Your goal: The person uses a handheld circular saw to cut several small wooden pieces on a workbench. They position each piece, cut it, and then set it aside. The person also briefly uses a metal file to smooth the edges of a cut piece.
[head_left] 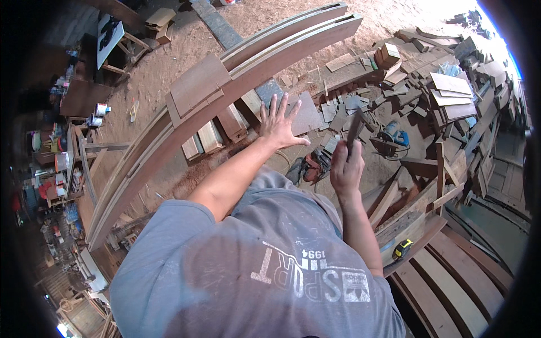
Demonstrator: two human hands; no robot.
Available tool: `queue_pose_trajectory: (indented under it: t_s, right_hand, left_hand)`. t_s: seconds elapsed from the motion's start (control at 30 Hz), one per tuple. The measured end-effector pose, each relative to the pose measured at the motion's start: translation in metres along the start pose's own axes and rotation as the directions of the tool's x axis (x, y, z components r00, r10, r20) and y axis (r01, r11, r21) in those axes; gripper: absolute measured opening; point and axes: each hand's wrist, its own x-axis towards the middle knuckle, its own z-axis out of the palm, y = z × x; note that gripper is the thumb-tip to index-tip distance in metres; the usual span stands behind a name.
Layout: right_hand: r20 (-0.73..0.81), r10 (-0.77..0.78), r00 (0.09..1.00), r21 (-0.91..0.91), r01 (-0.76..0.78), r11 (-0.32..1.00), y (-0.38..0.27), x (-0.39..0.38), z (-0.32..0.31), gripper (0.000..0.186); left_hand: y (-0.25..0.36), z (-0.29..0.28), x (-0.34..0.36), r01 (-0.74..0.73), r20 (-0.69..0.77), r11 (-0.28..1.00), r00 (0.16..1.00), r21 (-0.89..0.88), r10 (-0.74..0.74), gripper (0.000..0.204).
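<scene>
Sandy workshop floor (152, 79). Right hand (346, 169) grips a dark, narrow tool (355, 130); left hand (277, 127) spreads wide, empty. Left of it, a flat brown board (197, 84) already spans long brown wooden beams (304, 49); fastening unclear.

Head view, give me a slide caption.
Left hand spread near curved wooden beams, right hand holding a dark object, wood offcuts strewn beyond.

Floor (160, 73): was coated with brown dust.
Bright light (437, 8): was admitted at the upper right.
Left side: was crowded with containers (61, 162).
</scene>
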Motion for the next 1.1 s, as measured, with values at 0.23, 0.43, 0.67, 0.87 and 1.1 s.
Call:
queue_pose_trajectory:
  t_s: [0.23,0.43,0.67,0.87,1.1]
  right_hand:
    - [0.168,0.262,0.950,-0.487,-0.151,0.860,0.166,-0.046,0.044,0.040]
    - [0.097,0.246,0.964,-0.382,-0.192,0.904,0.147,-0.041,0.027,0.031]
    - [-0.040,0.230,0.972,-0.204,-0.233,0.951,0.139,-0.038,-0.001,0.035]
    - [0.036,0.206,0.978,-0.203,-0.195,0.960,0.118,-0.016,-0.002,0.037]
    - [-0.076,0.018,0.997,0.097,-0.010,0.995,0.000,0.005,0.000,0.023]
  left_hand:
    - [0.010,-0.010,-0.008,0.025,0.085,1.000,0.996,0.007,-0.026,0.140]
    - [0.004,-0.027,0.005,-0.051,0.034,0.999,0.998,-0.016,0.052,0.102]
    - [-0.030,-0.091,0.038,0.062,0.039,0.899,0.998,-0.434,-0.051,0.044]
    - [-0.047,-0.015,0.056,-0.071,-0.221,0.992,0.974,-0.102,0.047,0.063]
    - [-0.025,0.014,0.013,-0.026,-0.014,1.000,1.000,-0.017,0.026,0.141]
